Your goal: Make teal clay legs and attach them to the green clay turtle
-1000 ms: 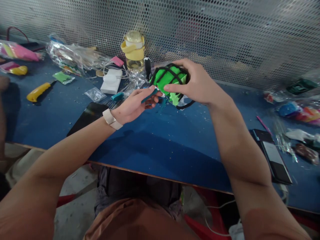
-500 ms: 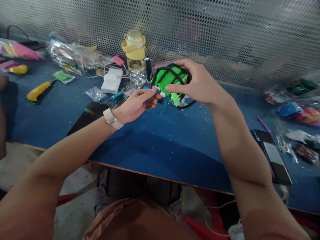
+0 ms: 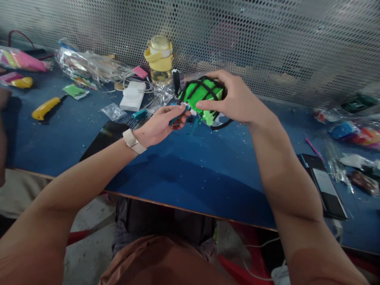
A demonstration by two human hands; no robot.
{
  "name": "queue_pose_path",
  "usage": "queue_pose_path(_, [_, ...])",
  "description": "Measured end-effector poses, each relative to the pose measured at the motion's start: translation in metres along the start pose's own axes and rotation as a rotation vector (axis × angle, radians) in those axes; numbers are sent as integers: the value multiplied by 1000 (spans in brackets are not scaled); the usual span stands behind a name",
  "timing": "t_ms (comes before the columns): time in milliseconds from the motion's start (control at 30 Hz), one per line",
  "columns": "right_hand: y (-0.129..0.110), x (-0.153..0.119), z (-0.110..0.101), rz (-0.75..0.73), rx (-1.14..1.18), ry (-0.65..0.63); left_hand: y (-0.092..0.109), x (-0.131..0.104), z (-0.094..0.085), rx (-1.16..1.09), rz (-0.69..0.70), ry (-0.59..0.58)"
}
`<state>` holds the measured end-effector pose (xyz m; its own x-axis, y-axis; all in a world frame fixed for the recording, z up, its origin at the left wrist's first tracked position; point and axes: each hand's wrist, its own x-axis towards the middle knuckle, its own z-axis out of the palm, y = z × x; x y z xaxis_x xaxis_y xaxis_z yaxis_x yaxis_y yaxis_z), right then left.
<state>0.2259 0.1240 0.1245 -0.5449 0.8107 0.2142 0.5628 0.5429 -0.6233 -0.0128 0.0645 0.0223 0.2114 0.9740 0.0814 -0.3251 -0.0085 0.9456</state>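
Two bare hands meet over our blue tabletop, in front of a perforated metal panel. At the far left edge, part of another person's arm shows. Beside it lie a clear bag of pink and yellow material and, nearer us, a yellow-handled knife, its dark end pointing away to the right. Next come a light-green packet, a heap of clear plastic bags and a small clear sachet. A black flat slab lies partly behind our left forearm, which wears a pale wristband. Past these are a white boxy device, a teal lump and a yellow-lidded bottle, upright near the panel.

At centre, our left hand pinches a thin teal piece between thumb and fingers, close to the lower left edge of a bright green rounded form crisscrossed with black cords. Our right hand grips that form from its right side, thumb across the front; its other fingers are mostly hidden behind.

Farther right we find a pink stick, a phone and a bag of multicoloured material.
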Motion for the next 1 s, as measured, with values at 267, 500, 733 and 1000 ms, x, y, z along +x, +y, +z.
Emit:
queue_pose_path(267, [-1,0,-2,-12,23,-2,3,0,-2,5,-31,-26])
queue_pose_path(500, [-2,-1,-3,-13,21,15,2,1,-1,22,37,-10])
queue_pose_path(733, [-2,0,-5,43,16,17,0,2,0,71,69,32])
queue_pose_path(1000, [-6,-5,-16,25,-61,26,1,1,2,2,11,5])
